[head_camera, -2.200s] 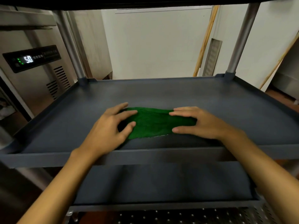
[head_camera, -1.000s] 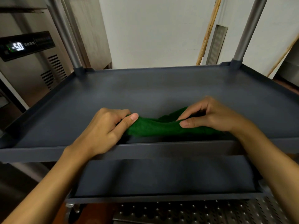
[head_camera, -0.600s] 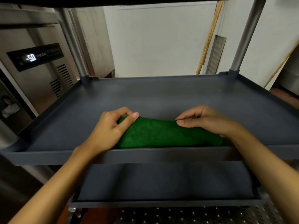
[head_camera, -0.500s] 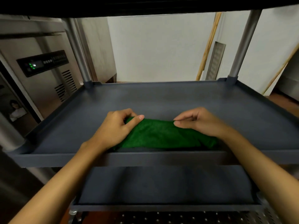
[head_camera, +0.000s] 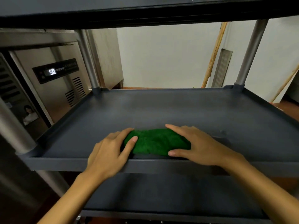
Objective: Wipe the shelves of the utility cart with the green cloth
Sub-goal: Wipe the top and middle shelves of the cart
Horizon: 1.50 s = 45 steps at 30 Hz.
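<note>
Centrally, the green cloth (head_camera: 155, 141) lies folded into a compact pad on the middle shelf (head_camera: 178, 109) of the utility cart (head_camera: 250, 54), close to the front lip (head_camera: 64, 164) and about midway across the width. The left hand (head_camera: 111, 152) lies flat over the cloth's left end, its thumb on the fabric. The right hand (head_camera: 194, 144) covers the right end, with the forefinger along the far edge and the thumb along the near edge. Both hands are spread with straight fingers and press down rather than grasp. The fold probably serves to give a thick, even wiping face, and two flat palms would spread the pressure and stop the pad unrolling. Its place by the near edge suggests a stroke that would run away from the person toward the rear. The upper shelf (head_camera: 145, 8) hangs low overhead and limits how high the forearms can rise. The corner posts (head_camera: 87, 59) and the raised rim round the shelf make the corners the awkward areas to reach. The lower shelf (head_camera: 161, 191) shows beneath the forearms. Left of the cart stands a steel cabinet (head_camera: 61, 97) with a lit digital display (head_camera: 55, 72). Beyond the cart, wooden poles (head_camera: 213, 54) lean against a white wall (head_camera: 161, 54), well apart from the work.
</note>
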Motion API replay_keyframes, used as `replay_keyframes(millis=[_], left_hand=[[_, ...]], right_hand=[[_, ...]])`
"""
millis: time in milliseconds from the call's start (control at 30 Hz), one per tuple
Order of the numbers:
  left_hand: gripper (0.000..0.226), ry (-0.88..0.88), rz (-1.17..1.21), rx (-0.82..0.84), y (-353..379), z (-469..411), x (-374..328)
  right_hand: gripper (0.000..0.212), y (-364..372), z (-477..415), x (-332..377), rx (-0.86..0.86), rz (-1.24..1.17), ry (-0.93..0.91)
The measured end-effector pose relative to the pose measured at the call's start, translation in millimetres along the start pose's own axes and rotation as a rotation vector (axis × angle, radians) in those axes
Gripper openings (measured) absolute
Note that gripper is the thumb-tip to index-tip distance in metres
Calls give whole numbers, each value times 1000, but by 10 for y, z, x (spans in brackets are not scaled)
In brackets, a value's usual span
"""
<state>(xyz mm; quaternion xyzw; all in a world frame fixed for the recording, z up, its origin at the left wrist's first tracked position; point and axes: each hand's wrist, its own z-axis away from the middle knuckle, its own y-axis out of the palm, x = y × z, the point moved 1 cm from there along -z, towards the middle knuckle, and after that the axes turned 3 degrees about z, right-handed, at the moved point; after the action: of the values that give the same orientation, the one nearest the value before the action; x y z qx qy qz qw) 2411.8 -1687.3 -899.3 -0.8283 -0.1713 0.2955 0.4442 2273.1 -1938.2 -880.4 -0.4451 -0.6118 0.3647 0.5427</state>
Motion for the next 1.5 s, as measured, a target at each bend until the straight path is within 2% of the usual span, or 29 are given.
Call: replay_keyframes(millis=[233, 367, 467, 567, 767, 933, 1133, 1233, 1333, 1433, 1500], left_hand=[[61, -45, 205, -166, -15, -50, -50], [68, -68, 10, -293, -10, -51, -52], [66, -90, -108, -323, -11, -55, -39], [66, -94, -160, -327, -5, -57, 1], [66, -152, -149, -310, 35, -84, 29], [62, -189, -70, -269, 52, -130, 27], [56, -157, -66, -264, 59, -135, 23], [53, -158, -64, -265, 65, -133, -10], [50, -137, -68, -264, 78, -129, -66], [45, -91, -78, -283, 89, -119, -89], [41, -45, -59, -320, 108, -114, -163]], right_hand=[[72, 184, -479, 255, 78, -63, -219], [51, 408, -938, 690, 131, -45, -302], [36, 526, -1198, 980, 116, 5, -362], [39, 557, -1265, 1012, 92, -24, -332], [46, 395, -952, 628, 67, -108, -234], [47, 76, -375, 19, 13, -196, -113], [47, -475, 585, -852, -35, -240, 120], [48, -715, 1010, -1153, -67, -145, 275], [44, -822, 1237, -1193, -140, 83, 433], [71, -761, 1271, -1065, -253, 405, 625], [86, -659, 1291, -896, -310, 405, 852]])
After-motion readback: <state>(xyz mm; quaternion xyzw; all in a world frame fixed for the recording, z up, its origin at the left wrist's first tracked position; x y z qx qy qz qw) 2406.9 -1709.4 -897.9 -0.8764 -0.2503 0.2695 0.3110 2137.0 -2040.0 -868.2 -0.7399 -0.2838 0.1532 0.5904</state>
